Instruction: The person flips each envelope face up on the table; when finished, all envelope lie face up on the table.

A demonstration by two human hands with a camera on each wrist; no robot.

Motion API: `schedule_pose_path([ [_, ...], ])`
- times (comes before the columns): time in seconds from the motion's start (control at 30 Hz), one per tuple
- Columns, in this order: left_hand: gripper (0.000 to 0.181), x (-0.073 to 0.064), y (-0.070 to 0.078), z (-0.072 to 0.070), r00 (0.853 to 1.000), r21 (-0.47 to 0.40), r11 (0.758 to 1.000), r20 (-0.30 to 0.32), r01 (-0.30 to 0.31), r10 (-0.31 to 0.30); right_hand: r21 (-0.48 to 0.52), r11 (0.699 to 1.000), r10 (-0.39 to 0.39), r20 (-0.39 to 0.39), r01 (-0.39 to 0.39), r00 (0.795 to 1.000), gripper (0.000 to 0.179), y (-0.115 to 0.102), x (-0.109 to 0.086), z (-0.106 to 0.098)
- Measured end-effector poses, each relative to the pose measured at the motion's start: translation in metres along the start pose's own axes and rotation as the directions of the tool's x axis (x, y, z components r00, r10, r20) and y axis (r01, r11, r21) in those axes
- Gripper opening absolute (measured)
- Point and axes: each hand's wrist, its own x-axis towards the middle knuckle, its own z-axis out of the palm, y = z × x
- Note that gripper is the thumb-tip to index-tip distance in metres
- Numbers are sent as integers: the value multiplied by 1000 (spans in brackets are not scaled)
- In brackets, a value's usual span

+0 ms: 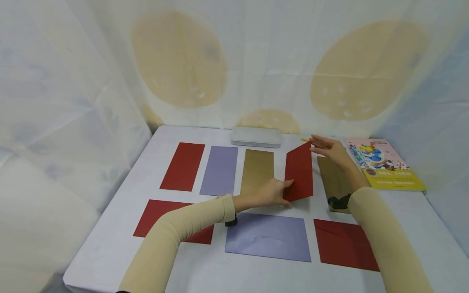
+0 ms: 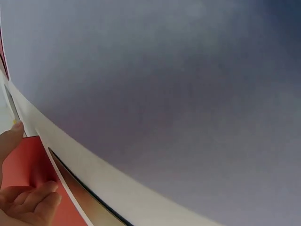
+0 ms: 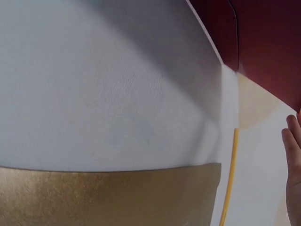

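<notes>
A red envelope [image 1: 301, 173] is tilted up off the white table, its right side raised. My left hand [image 1: 272, 192] grips it low on its left edge; in the left wrist view the curled fingers [image 2: 44, 197] press on the red face. At the upper right corner, my right hand [image 1: 331, 150] touches the envelope with its fingers fairly straight. The right wrist view has those fingertips [image 3: 292, 134] right at the red corner. A gold envelope [image 1: 335, 183] lies partly under the right forearm, and another gold envelope [image 1: 258, 167] lies left of the raised one.
Red [image 1: 183, 167] and lilac [image 1: 219, 170] envelopes lie further left. In the front row are a red one [image 1: 157, 209] under my left sleeve, a lilac one [image 1: 267, 238] and another red one [image 1: 346, 244]. A pale case [image 1: 255, 136], yellow stick [image 3: 230, 174] and book [image 1: 384, 162] are at the back.
</notes>
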Motion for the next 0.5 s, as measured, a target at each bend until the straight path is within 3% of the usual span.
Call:
schedule_pose_path([
  [0.17, 81, 0, 2, 3, 999, -85, 996, -14, -31, 29, -21, 1000, -20, -18, 20, 1000, 61, -4, -2, 2],
  [0.3, 82, 0, 2, 7, 997, -186, 980, -47, -73, 65, -62, 998, 2, -20, -3, 1000, 63, -10, -4, 1],
  [0.5, 83, 0, 4, 11, 990, -256, 958, -81, -130, 113, -104, 994, 22, -33, -26, 999, 67, -18, -5, 2],
])
